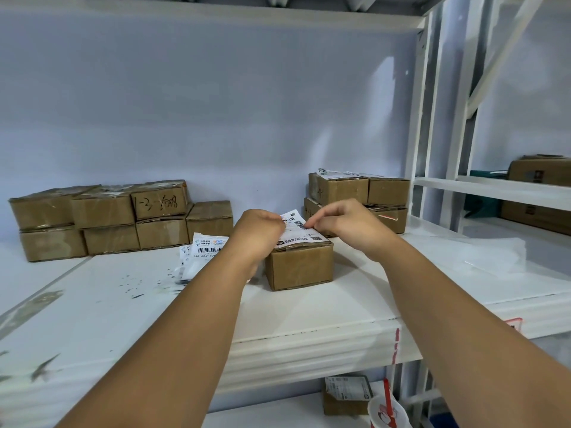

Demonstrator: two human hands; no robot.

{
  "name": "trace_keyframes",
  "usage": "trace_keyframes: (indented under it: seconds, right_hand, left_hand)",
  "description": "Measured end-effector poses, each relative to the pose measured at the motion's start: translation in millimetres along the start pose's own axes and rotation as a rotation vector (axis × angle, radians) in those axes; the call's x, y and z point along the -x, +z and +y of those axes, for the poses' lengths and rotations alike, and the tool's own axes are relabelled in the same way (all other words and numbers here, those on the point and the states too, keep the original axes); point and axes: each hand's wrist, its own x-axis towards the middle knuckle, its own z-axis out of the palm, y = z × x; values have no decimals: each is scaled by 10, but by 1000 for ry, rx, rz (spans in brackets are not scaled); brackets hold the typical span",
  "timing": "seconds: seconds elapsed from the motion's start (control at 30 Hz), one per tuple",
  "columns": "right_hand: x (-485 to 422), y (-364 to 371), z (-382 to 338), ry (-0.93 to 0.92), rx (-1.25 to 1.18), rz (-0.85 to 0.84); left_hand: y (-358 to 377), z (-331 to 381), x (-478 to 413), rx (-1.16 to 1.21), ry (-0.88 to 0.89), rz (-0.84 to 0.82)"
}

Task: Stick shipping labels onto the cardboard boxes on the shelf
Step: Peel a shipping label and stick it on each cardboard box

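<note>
Shipping label on a cardboard box
The left grip and right grip pinch its raised far end; the box stands just beneath them on the white shelf, with loose barcode labels just left of the left grip.

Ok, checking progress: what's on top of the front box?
A shipping label, its far end pinched by left hand and right hand. The box top beneath is hidden.
</note>
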Motion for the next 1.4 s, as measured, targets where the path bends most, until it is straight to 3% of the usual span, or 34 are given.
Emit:
trace_keyframes:
  seconds: [0.4, 0.8, 1.03, 1.4]
  right_hand:
    - [-66, 24, 87, 62, -105, 5]
    - [-62, 66, 78, 54, -221, -32]
    - [-50, 52, 79, 102, -234, -34]
    - [-52, 64, 83, 142, -240, -16]
  left_hand:
    - [2, -22, 51, -79, 16, -248]
    - [3, 10, 71, -11, 19, -323]
    - [24, 19, 83, -109, 48, -181]
    - [32, 38, 78, -185, -8, -172]
